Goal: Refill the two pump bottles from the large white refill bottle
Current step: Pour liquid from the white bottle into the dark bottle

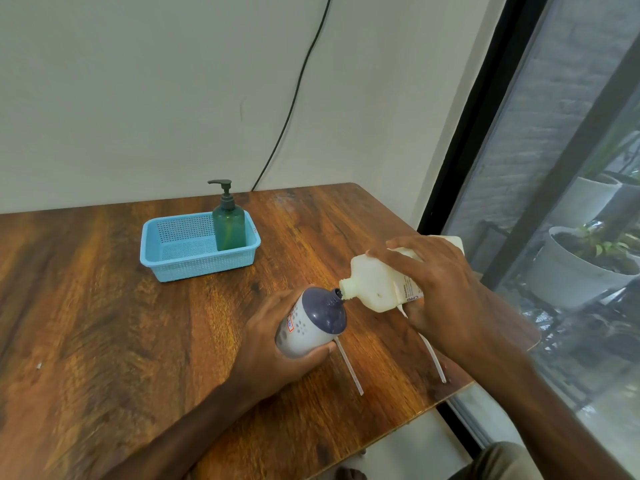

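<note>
Left hand (273,344): wrapped round the purple-topped pump bottle (311,323), tilted, neck open, over the surface (104,306).
Right hand (446,289): gripping the white refill bottle (374,285), tipped over, mouth right at that neck!
Pour tip: mouths together, tilt slowly, narrow opening, so overflow looks likely.
Waiting: green pump bottle (228,226), pump on, upright in the blue basket (149,244).
</note>
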`<state>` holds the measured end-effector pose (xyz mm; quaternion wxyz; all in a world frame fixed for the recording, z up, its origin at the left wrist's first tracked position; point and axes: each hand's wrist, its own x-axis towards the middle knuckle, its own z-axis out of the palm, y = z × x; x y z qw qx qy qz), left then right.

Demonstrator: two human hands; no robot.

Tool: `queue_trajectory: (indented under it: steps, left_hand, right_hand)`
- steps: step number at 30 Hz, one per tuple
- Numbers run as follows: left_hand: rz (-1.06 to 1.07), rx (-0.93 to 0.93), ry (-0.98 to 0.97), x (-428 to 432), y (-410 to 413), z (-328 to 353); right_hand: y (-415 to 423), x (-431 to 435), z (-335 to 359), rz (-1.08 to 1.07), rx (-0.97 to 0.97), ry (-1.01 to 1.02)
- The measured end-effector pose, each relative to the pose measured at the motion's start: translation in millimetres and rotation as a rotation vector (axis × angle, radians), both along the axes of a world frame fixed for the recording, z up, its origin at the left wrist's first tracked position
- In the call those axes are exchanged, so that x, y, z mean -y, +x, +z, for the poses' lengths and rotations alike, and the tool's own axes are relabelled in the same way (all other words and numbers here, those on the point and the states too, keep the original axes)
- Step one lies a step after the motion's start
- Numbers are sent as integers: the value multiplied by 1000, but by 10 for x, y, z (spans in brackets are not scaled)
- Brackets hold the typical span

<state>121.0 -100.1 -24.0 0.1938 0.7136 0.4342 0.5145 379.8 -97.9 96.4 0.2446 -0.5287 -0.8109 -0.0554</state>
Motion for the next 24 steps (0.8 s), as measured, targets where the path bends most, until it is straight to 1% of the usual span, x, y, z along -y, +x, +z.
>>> queue_trajectory:
  steps: [7, 12, 15, 18, 24]
  left_hand:
    - [-3, 3, 3, 9, 6, 24]
    - [1, -8, 3, 7, 3, 14]
    - [4, -10, -11, 14, -1, 14]
    - [-4, -4, -13, 17, 1, 15]
    - [3, -3, -16, 7, -3, 13]
  right_hand:
    - [-9, -4, 26, 16, 30, 57]
    - [-22, -4, 37, 15, 30, 17]
    - [-37, 3, 70, 7, 8, -45]
    - [-29, 8, 67, 7, 28, -4]
    - [-53, 23, 101, 9, 42, -9]
